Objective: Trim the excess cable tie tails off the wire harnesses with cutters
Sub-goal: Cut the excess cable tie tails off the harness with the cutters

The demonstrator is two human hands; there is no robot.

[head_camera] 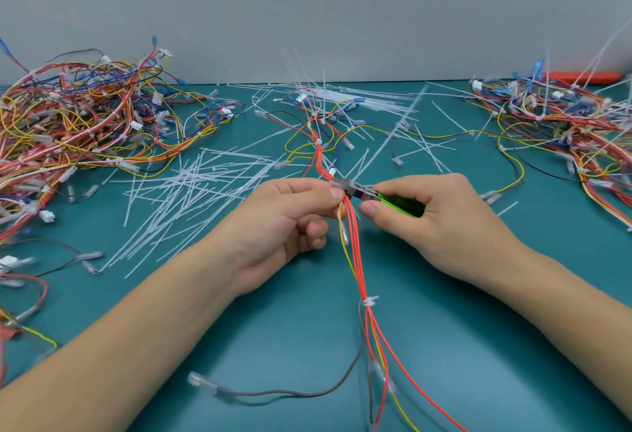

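The left hand (287, 223) pinches the orange-and-yellow wire harness (355, 260) between both hands; the right hand (441, 219) grips green-handled cutters (362, 192), nose at the left fingertips. Likely mid-trim: the next move needs the blades flush against the tie head, clear of wires.

- A teal table (307, 346) spreads across the whole lower view.
- A plain pale grey wall (307, 4) rises behind the table's far edge.
- An orange object (581, 76), perhaps a tool handle, lies at the far right by the wall.
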